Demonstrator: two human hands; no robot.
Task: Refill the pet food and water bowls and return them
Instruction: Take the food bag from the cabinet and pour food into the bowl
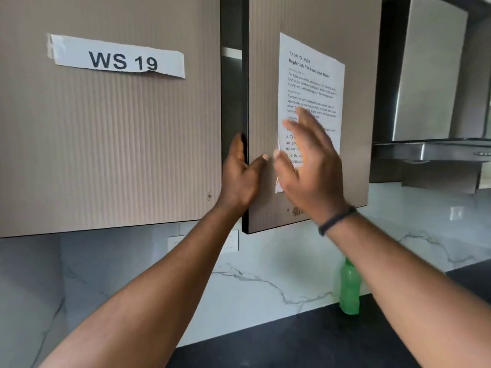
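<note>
**Both hands at a ribbed wall cabinet door**

The left hand (240,171) grips the free vertical edge of the right cabinet door (265,75), fingers wrapped behind the dark edge and thumb lying on the front face. The door stands ajar, showing a dark gap and a pale shelf edge inside. The right hand (309,160) is spread wide and flat, holding nothing, in front of a printed sheet (313,83) stuck to that door; whether the palm touches the paper cannot be told, and the hand is blurred. A dark band circles the right wrist.

Both doors are matte taupe with fine vertical ribbing. The left door (106,142) carries a torn paper strip (119,58) reading "WS 19".

Below runs a glossy white marble-look backsplash (252,282) with grey veins, above a dark speckled countertop (305,343). A translucent green plastic bottle (349,290) stands on it against the wall. A brushed-steel range hood (435,150) hangs to the right.

The pet bowls are not in view.
</note>
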